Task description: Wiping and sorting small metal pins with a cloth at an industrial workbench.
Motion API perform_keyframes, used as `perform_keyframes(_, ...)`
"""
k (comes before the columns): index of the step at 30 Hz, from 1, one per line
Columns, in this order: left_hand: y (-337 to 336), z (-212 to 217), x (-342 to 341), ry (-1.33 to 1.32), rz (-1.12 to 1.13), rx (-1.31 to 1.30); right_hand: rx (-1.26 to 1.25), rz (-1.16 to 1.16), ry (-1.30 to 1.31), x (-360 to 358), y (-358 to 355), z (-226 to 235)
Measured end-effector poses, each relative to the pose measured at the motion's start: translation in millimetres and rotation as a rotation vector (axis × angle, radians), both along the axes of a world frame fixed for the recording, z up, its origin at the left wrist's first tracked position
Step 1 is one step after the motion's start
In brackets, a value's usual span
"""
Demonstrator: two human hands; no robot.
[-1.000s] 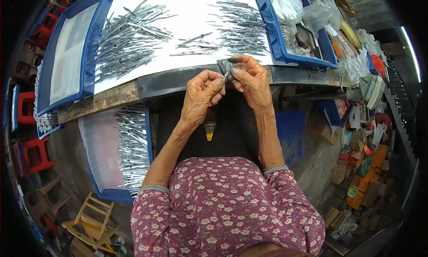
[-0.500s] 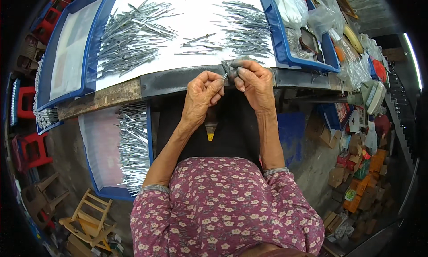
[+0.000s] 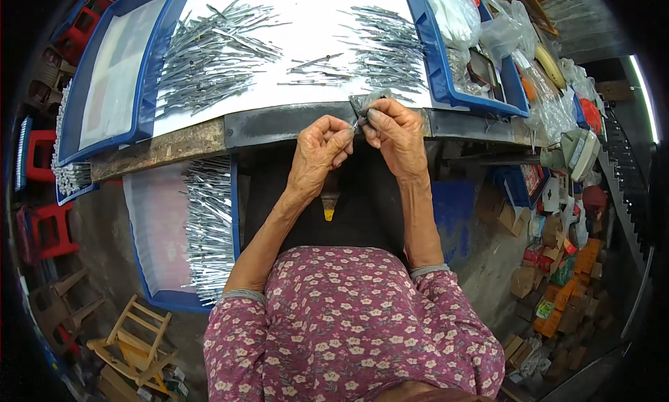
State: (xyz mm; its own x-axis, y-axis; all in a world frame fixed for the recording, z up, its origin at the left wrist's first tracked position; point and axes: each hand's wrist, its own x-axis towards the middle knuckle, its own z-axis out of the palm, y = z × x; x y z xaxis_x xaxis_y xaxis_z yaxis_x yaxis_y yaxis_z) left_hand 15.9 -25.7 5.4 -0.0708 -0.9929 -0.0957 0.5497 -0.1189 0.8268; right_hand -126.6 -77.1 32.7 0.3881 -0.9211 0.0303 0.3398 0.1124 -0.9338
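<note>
Looking down at my two hands, I see them meeting right at the near edge of the worktable [image 3: 181, 145]. My left hand [image 3: 319, 148] is curled, thumb and forefinger pinched on the near end of a small grey metal piece [image 3: 358, 118]. My right hand [image 3: 396, 134] is clenched around the same piece from the other side, fingertips pressed against it. The piece sits between both hands, just above the table's dark front rim; it is too small for me to tell its exact shape.

Beyond my knuckles, on the white sheet [image 3: 313, 26], a right-hand heap of thin metal parts [image 3: 387, 47] lies just past my right hand, a few loose ones [image 3: 317, 67] lie in the middle, and a bigger left-hand heap [image 3: 209, 53] is spread well off to the left. A blue tray [image 3: 115, 67] lies at the table's left end, and a second blue tray [image 3: 446, 74] at the right end. Below the table edge, beside my left forearm, a lower tray of metal parts [image 3: 208, 228] sits near my lap. Clear plastic bags [image 3: 481, 26] are piled at the far right.
</note>
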Motion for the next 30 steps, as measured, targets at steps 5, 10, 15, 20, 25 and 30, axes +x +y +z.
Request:
perform_keyframes(5,5.8,1.1,1.7,-0.012,-0.007,0.029,-0.039,-0.053,0.095,2.3,3.9,-3.0)
perform_keyframes(10,8.6,-1.7,2.2,0.015,-0.007,0.02,-0.026,-0.035,0.109,6.4,7.9,-4.0)
perform_keyframes(15,9.4,-2.1,3.3,0.018,-0.013,0.034,-0.008,-0.019,0.106,6.5,7.8,-6.0)
perform_keyframes(20,7.6,-2.2,1.6,0.005,-0.014,0.041,0.0,-0.024,0.13,4.6,6.4,-5.9)
perform_keyframes(25,6.9,-2.4,1.4,0.009,-0.02,0.048,-0.026,-0.029,0.174,4.5,6.1,-5.7)
perform_keyframes(30,7.5,-2.3,0.8,-0.002,-0.022,0.042,-0.038,-0.032,0.192,3.3,6.3,-7.2)
